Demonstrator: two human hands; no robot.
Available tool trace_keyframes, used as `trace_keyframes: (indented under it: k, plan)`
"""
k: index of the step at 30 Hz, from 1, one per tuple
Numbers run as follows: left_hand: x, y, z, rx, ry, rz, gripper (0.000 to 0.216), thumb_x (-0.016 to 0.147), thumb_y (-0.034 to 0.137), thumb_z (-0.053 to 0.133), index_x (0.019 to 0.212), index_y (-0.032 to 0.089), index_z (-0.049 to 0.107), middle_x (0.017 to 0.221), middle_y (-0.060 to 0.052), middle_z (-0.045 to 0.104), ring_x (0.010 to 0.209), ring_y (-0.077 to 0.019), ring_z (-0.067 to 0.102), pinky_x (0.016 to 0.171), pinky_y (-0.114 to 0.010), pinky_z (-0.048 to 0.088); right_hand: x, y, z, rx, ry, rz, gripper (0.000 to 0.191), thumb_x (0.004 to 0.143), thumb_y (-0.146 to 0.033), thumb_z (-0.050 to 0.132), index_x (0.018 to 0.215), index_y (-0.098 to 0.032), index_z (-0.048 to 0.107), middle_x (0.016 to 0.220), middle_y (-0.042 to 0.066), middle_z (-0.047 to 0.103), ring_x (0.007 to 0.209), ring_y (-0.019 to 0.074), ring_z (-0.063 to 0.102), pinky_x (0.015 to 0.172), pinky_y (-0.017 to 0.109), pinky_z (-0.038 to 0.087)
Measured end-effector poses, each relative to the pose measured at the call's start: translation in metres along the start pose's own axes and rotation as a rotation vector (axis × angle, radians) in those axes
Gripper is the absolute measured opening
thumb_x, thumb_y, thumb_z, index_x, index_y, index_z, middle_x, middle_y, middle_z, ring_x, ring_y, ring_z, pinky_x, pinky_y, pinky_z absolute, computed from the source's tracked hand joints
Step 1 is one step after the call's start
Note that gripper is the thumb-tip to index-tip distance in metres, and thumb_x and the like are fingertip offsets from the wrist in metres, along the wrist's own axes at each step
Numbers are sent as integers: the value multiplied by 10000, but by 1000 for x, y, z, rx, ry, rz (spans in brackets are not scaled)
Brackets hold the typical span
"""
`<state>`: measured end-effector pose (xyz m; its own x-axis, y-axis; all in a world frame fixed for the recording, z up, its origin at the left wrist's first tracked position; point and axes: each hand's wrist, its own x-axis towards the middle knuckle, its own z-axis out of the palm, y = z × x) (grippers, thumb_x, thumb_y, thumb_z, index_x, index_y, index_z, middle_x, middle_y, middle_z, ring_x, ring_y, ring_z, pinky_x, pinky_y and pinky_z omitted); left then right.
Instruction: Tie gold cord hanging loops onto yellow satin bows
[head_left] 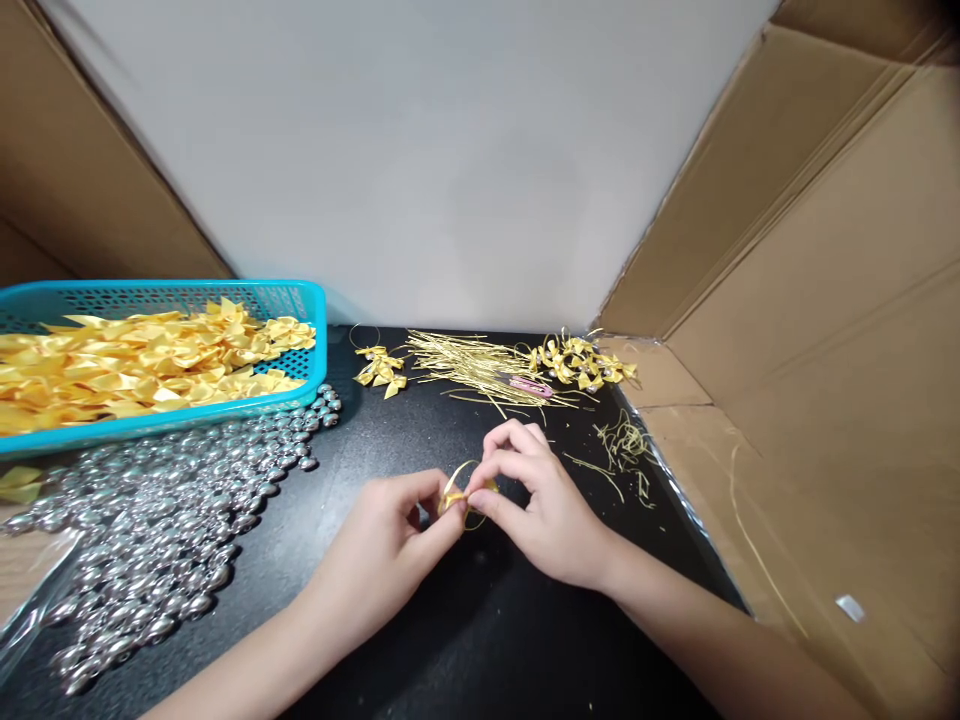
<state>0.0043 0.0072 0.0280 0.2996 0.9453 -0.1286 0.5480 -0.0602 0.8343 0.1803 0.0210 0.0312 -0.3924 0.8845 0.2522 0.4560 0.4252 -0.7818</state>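
Left hand (382, 545) and right hand (536, 505) each have a fingertip grip clenched on one yellow bow (452, 497), just above the counter (450, 640), with the gold thread loop (466, 466) arcing over it. Probably best to anchor the left pinch at the knot and keep thread tension light. Spare threads (480, 365) lie beyond the grip.

Only the worker's arms appear in this head-worn view: the left hand (379, 550) and the right hand (551, 510), both bare, each with slim fingers and rounded knuckles. The left forearm (247, 650) and the right forearm (712, 640) are bare as well, uncovered from the narrow wrists to the lower edge of the view, smooth and slender along all that shows. The fingernails are too small to make out, and the upper arms lie out of view.
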Motion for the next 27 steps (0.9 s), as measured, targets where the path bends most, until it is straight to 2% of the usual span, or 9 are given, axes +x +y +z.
trace_keyframes:
  k: [6,11,13,18,23,27]
  plan:
    - [2,1,-1,107,63,46,302,807,334,508,550,184,463,508,45,437,511,-111,383,496,-224,277,-2,-1,1,-16,94,-73,104,851,-127,610,805,-217,631,907,22,506,929,180,487,868,356,420]
    - [6,-5,-2,-47,-39,-12,302,822,369,485,585,182,493,558,33,462,553,-124,397,508,-230,287,-3,0,0,179,149,-169,94,886,-157,567,824,-211,612,900,23,592,885,162,573,818,335,470]
    - [8,-7,-2,-128,-79,-16,310,829,383,477,599,178,512,574,28,477,564,-126,403,520,-232,300,-3,2,1,303,108,-139,82,896,-183,560,838,-212,611,916,28,648,880,158,623,801,324,505]
    - [12,-8,-2,-233,-108,-36,287,806,360,501,585,177,494,567,34,474,561,-119,400,537,-229,311,-4,5,6,530,24,87,77,900,-264,569,896,-211,624,892,32,699,832,158,689,780,328,571]
    - [16,-14,-3,-229,-124,-39,252,801,325,507,598,175,502,572,35,507,568,-119,429,555,-229,321,1,-3,-3,729,101,192,114,808,-300,687,795,-215,612,799,12,702,746,152,702,737,329,614]
    - [19,-21,-5,-200,-116,-44,244,805,323,509,613,173,518,579,35,523,566,-120,438,548,-229,319,5,-9,-19,743,169,159,110,789,-278,719,776,-216,629,770,-3,712,691,137,704,697,306,627]
